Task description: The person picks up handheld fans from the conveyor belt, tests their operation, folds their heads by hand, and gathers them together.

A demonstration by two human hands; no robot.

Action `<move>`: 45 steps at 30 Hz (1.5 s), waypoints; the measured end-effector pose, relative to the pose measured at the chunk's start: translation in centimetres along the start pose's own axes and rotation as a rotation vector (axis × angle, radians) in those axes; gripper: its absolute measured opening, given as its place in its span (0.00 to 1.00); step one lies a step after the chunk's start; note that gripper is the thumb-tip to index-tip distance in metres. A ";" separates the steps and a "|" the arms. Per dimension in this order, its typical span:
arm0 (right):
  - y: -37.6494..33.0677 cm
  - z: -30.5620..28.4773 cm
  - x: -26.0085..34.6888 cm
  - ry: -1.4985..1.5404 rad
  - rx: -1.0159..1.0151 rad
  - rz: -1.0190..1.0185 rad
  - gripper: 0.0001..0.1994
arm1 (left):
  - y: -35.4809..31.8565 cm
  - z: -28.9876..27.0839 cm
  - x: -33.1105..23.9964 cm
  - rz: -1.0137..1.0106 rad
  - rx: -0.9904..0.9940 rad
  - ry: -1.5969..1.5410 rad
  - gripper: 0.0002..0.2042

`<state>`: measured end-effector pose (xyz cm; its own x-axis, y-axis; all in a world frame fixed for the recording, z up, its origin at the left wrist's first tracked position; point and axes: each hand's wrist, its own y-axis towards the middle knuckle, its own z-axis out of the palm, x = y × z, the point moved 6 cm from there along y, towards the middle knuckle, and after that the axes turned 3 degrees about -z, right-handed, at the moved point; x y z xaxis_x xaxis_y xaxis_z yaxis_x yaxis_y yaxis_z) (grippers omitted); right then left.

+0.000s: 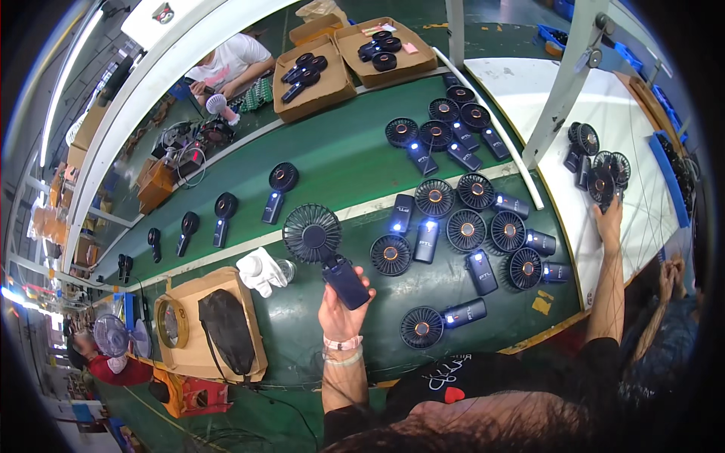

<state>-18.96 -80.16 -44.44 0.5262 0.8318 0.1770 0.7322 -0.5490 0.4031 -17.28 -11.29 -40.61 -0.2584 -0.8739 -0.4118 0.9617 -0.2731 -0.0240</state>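
My left hand is closed around the dark handle of a handheld fan, its round grille raised over the green work surface. Stretched out to the right, my right hand has its fingers closed at the lower side of another handheld fan. That fan is among several dark fans on a white tabletop. Between my arms lies a group of similar fans, many with a white light lit on the handle. One fan rests apart, near the table's front edge.
Several fans stand in a spaced row along the green belt. Left of my left hand are a white cloth and a cardboard tray with a black pouch. A metal post rises before the white table. Co-workers sit opposite and at right.
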 end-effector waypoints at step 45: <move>-17.7 -1.7 52.8 0.132 1.049 -1.441 0.25 | 9.6 -7.6 -2.8 0.221 -0.232 0.590 0.21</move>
<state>-4.89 -26.41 -40.68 -0.7104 0.6265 0.3207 0.5065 0.7715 -0.3850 -6.58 -8.37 -46.63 -0.0231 -0.5152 -0.8567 0.9980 0.0383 -0.0499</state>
